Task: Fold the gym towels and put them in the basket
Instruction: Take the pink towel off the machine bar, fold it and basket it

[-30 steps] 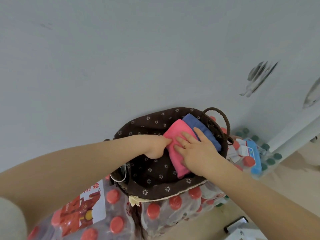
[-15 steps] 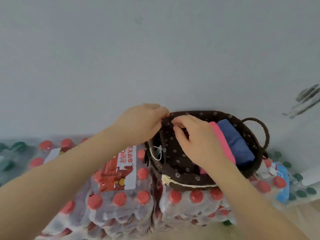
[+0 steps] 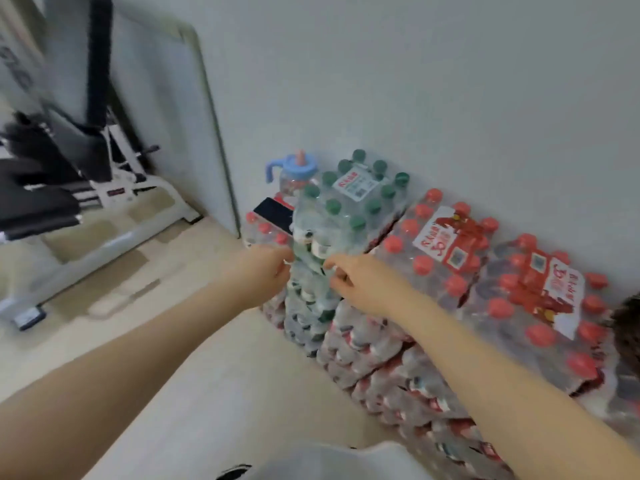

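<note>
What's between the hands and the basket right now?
Nothing upright. The left hand and right hand are at the green-capped bottle pack; the basket is only a dark sliver at the right edge. Between them lie just the tops of the red-capped packs. No towel is in view.

Directly ahead of both hands (image 3: 360,282), the green-capped bottle pack (image 3: 349,209) blocks forward travel. Stacked red-capped bottle packs (image 3: 485,292) obstruct the right. Left of and below the hands, bare floor (image 3: 166,265) leaves clearance. A wall (image 3: 415,81) closes the far side.

Basket (image 3: 628,327) cut off at right edge, perhaps blurred.
</note>
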